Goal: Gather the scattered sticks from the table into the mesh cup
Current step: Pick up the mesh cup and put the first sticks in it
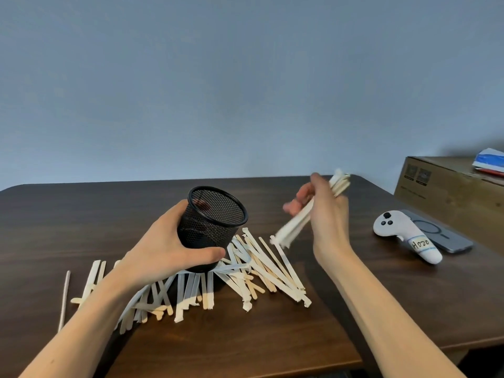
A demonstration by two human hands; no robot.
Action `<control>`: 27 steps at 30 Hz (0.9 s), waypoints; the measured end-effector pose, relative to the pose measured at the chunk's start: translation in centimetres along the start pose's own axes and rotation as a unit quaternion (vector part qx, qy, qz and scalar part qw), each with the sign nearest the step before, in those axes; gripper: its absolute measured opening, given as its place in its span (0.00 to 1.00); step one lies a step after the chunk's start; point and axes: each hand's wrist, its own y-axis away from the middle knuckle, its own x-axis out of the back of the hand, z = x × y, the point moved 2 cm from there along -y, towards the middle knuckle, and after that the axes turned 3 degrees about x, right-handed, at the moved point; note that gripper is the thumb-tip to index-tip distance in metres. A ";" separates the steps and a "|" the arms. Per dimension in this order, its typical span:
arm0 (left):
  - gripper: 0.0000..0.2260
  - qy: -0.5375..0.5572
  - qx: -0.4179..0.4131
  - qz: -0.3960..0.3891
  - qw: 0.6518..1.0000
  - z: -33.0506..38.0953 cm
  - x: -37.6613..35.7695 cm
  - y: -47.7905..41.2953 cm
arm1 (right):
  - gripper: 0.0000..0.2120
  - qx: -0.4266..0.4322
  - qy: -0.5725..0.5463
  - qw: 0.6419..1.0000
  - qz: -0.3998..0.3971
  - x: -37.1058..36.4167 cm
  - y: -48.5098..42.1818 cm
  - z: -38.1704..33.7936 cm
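My left hand (161,244) grips the black mesh cup (211,227) around its side and holds it tilted, with its open mouth toward the right, just above the stick pile. My right hand (326,214) is closed on a bundle of pale sticks (305,216), raised above the table to the right of the cup; the bundle slants from upper right down toward the cup. Many scattered sticks (256,271), wooden and paper-wrapped, lie fanned out on the dark wooden table (354,309) below and around the cup. One thin stick (64,298) lies apart at the far left.
A white game controller (401,231) with a label lies at the right on top of a grey phone (444,238). A brown cardboard box (458,192) stands at the far right, with a blue, white and red packet (491,159) on it. A blue-grey wall is behind the table.
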 end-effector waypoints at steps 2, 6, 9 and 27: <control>0.31 -0.004 -0.003 -0.001 1.000 0.0 0.1 0.0 | 0.21 0.014 0.045 0.999 0.023 -0.5 -0.1 -1.6; 0.33 -0.026 -0.014 0.000 1.000 -0.3 0.3 0.1 | 0.19 0.030 0.035 0.998 0.041 -2.1 0.0 -3.3; 0.33 -0.022 -0.022 -0.004 1.000 -0.1 0.2 0.1 | 0.20 0.034 0.009 0.999 0.009 -4.0 0.6 -3.0; 0.36 -0.013 0.013 0.059 0.998 -0.7 1.3 -0.2 | 0.45 -0.004 0.695 0.689 -0.205 -0.3 4.2 3.4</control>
